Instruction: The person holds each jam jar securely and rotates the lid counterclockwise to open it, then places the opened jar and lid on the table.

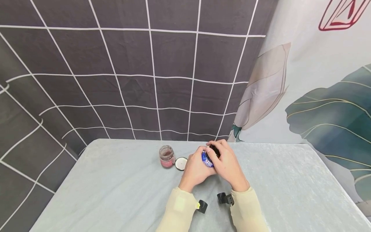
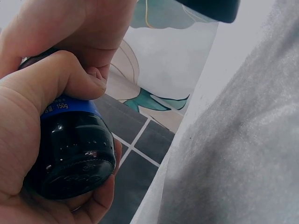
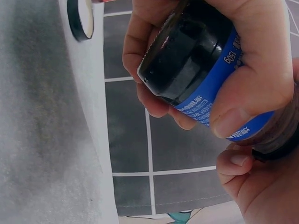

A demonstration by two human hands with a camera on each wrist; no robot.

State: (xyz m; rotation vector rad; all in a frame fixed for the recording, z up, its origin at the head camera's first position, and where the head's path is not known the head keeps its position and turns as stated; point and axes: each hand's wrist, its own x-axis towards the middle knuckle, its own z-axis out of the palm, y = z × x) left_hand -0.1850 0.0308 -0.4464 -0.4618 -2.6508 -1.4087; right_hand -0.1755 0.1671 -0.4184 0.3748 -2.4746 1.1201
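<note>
A small dark glass jar with a blue label (image 1: 207,160) is held above the table in the head view. My left hand (image 1: 195,166) wraps round its body, the thumb lying across the label in the left wrist view. Its base (image 2: 77,179) faces that camera, and the label reads 150g. My right hand (image 1: 228,162) grips the jar's black lid (image 1: 214,150) at the other end; fingers cover most of it. In the right wrist view the lid's dark edge (image 3: 280,150) shows beside the right fingers. Whether the lid is loose I cannot tell.
Left of my hands stands an open glass jar (image 1: 166,157) with reddish contents. A round lid (image 1: 181,163), pale inside with a dark rim, lies beside it. A pale grey cloth covers the table (image 1: 121,190). Behind hangs a dark gridded curtain (image 1: 171,93).
</note>
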